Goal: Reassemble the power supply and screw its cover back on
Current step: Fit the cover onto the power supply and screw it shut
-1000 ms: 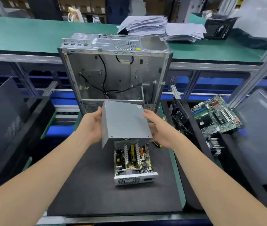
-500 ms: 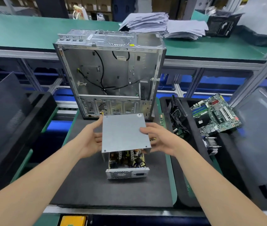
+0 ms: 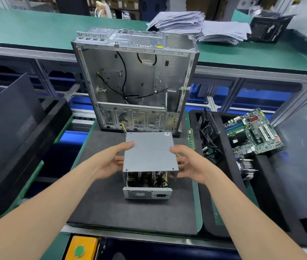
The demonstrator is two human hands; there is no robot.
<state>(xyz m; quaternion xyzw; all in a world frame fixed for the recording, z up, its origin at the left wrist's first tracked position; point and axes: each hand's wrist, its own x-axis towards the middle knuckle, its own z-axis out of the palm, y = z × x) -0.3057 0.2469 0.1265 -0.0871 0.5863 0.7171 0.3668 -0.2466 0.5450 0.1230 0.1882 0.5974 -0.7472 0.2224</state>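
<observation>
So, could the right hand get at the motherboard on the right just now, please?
Probably, once freed: the right hand grips the cover, but the motherboard lies exposed, nothing standing over it.

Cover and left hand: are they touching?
Touching. The head view shows the left hand gripping the cover: its thumb lies on the top face at the left edge, with the fingers against the side.
</observation>
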